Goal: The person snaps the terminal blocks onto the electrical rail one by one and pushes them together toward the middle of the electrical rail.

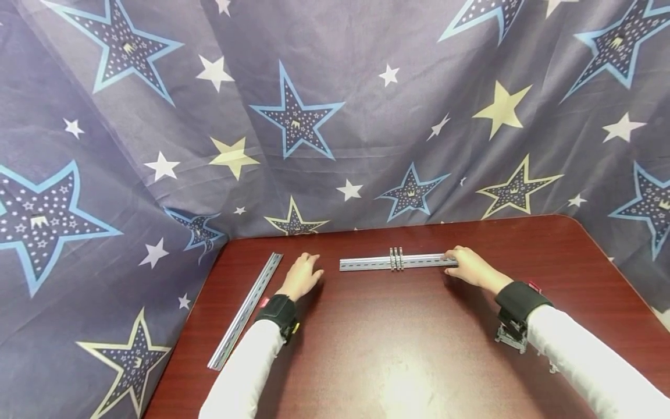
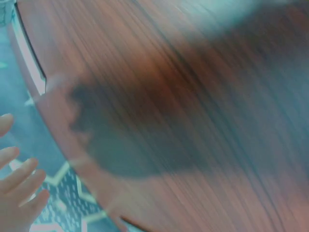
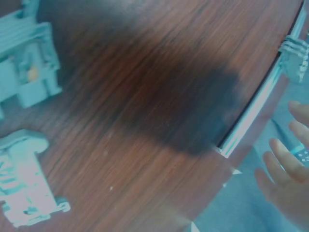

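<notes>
A slotted metal DIN rail lies crosswise near the table's far edge, carrying several thin grey terminal blocks side by side near its middle. My right hand is at the rail's right end, overlapping it in the head view. In the right wrist view, the right fingers are spread and loosely extended, apart from the rail end. My left hand hovers between this rail and a second slotted DIN rail, its fingers loosely extended and holding nothing.
Grey parts lie on the table beneath the right forearm, partly hidden by it in the head view. The second rail runs along the table's left side. A star-patterned cloth hangs behind the far edge and at both sides.
</notes>
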